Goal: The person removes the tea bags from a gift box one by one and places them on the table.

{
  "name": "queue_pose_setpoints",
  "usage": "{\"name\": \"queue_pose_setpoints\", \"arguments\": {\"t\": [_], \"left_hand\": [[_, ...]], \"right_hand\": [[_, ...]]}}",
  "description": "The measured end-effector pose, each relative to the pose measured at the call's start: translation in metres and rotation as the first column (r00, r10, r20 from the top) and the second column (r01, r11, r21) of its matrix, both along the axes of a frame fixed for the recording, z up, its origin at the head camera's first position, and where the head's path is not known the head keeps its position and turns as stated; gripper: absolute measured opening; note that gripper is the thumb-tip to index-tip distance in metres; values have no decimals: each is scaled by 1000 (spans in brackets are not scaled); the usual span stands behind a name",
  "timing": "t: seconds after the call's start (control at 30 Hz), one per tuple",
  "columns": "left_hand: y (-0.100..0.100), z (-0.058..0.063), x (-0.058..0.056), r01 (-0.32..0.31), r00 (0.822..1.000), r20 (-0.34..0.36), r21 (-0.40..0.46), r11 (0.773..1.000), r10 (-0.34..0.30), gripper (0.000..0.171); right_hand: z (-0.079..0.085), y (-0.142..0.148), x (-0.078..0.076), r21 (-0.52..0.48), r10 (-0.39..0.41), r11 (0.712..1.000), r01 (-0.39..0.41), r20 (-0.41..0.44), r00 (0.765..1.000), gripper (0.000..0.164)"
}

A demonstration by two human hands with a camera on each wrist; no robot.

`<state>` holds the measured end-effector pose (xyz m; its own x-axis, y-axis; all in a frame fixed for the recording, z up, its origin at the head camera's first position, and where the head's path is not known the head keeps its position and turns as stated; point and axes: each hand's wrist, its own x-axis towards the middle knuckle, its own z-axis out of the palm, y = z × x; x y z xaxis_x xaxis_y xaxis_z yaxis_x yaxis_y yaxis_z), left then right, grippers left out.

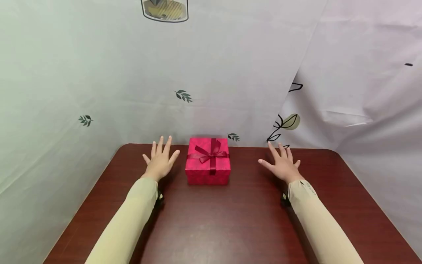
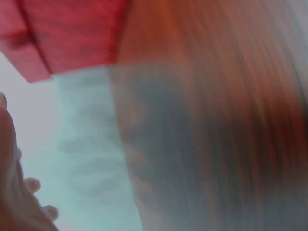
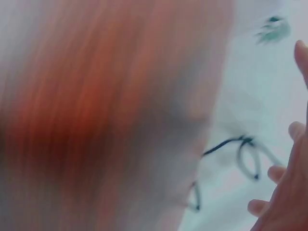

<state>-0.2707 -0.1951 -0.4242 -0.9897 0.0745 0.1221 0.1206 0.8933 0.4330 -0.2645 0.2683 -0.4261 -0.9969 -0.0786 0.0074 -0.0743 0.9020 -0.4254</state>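
Observation:
A red gift box (image 1: 208, 178) with a dark red ribbon bow (image 1: 211, 156) on its lid stands near the far edge of the table. My left hand (image 1: 159, 162) is just left of the box, fingers spread, apart from it and holding nothing. To the right of the box, farther off, my right hand (image 1: 281, 165) also has its fingers spread and holds nothing. The left wrist view shows part of the box (image 2: 77, 33) and, at the left edge, the left fingers (image 2: 32, 184). In the right wrist view, right fingers (image 3: 276, 173) show at the right edge.
The brown wooden table (image 1: 211, 227) has rounded far corners. A pale cloth (image 1: 230, 73) printed with leaf shapes hangs behind it and along both sides. Each wrist carries a dark strapped device, the left one (image 1: 159, 198) and the right one (image 1: 285, 199).

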Motion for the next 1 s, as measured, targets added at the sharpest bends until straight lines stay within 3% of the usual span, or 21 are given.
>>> {"name": "queue_pose_setpoints", "arguments": {"t": [0.1, 0.2, 0.33, 0.43, 0.53, 0.63, 0.7, 0.8, 1.0], "left_hand": [[10, 2, 5, 20, 994, -108, 96, 995, -10, 76], [22, 5, 11, 49, 975, -223, 202, 978, -3, 73], [36, 7, 21, 110, 941, -337, 351, 930, 16, 66], [45, 8, 28, 155, 929, -369, 436, 886, 19, 62], [54, 7, 35, 181, 932, -363, 504, 844, 17, 59], [59, 6, 40, 187, 943, -333, 557, 809, 11, 57], [61, 4, 44, 185, 952, -306, 578, 794, 1, 56], [60, -2, 46, 207, 960, -273, 572, 794, -54, 58], [44, -14, 45, 272, 962, -178, 518, 811, -208, 72]], "right_hand": [[3, -15, 5, -93, 12, 996, -16, -47, 999, 93], [6, -31, 10, -208, 19, 977, -42, -110, 994, 90], [8, -55, 18, -355, 31, 930, -93, -176, 984, 85], [9, -73, 23, -468, 36, 875, -124, -192, 981, 78], [9, -88, 25, -588, 31, 799, -126, -169, 985, 71], [8, -102, 27, -709, 36, 695, -123, -137, 990, 64], [5, -109, 28, -757, 57, 639, -136, -129, 990, 63], [0, -116, 30, -784, 99, 600, -159, -125, 987, 66], [-10, -121, 29, -790, 207, 574, -215, -114, 972, 74]]}}
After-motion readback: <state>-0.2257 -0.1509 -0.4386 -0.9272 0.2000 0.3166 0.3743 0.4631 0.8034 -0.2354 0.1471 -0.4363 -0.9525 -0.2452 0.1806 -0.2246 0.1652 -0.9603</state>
